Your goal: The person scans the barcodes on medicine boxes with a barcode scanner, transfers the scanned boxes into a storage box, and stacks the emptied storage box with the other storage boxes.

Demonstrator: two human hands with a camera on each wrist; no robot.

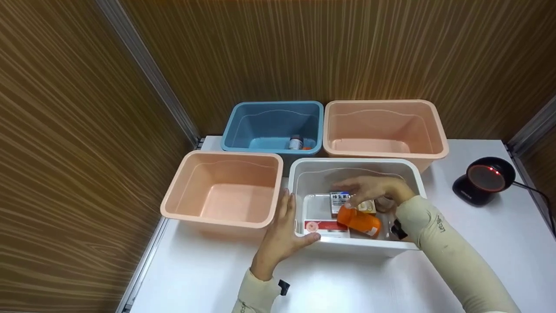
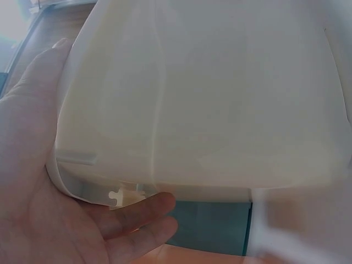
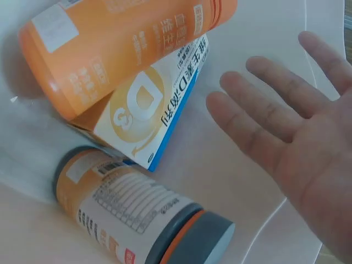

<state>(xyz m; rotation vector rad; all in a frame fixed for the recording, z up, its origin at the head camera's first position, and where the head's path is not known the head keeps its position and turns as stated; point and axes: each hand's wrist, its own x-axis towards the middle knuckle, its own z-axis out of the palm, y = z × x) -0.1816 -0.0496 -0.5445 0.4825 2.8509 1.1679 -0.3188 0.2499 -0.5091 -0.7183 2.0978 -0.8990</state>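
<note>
Brown walls (image 1: pixel 278 48) behind, an orange bottle (image 1: pixel 361 221) lies slantwise, cap (image 1: pixel 344 214) pointing left.

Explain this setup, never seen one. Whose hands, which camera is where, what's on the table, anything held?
No machine: these are a person's bare hands. The wide picture comes from a head camera looking down; the close-ups come from a camera on each wrist. On the white table stand a white bin, a blue bin, two peach bins and a black device with red lights. The left hand rests against the white bin's corner. The right hand is inside it, fingers straight, gripping nothing, near an orange bottle and boxes.
</note>
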